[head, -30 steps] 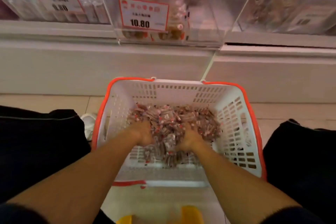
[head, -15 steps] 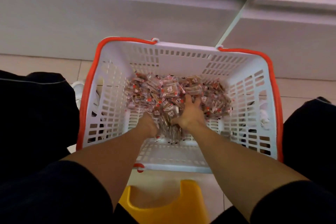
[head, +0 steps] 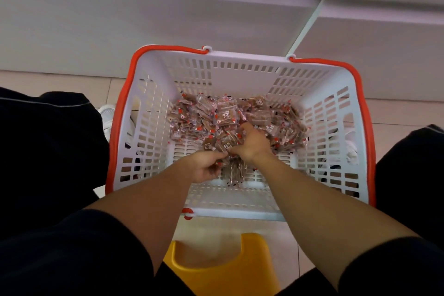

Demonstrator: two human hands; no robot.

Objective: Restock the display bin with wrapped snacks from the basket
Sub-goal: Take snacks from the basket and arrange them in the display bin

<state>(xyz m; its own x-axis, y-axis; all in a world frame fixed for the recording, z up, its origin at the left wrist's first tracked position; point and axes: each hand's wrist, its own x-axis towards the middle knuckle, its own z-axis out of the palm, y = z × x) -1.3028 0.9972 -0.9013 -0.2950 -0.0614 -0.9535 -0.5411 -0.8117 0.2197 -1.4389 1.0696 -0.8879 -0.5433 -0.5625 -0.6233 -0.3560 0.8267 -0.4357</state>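
Snacks [head: 236, 120] in shiny brown and red wrappers lie heaped at the far end of the white basket [head: 240, 77], which sits on the floor between the person's knees. Both hands are down in the near edge of the heap, close together. The left hand [head: 207, 167] and the right hand [head: 252, 143] each have a closed grip on a bunch of snacks.

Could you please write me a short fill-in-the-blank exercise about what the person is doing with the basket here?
1. Both hands reach into the white basket, whose rim is coloured ____.
2. The wrapped snacks lie heaped in the ____.
3. The left hand and right hand are gathering a bunch of ____.
4. The stool under the person is ____.

Missing words: orange; basket; snacks; yellow
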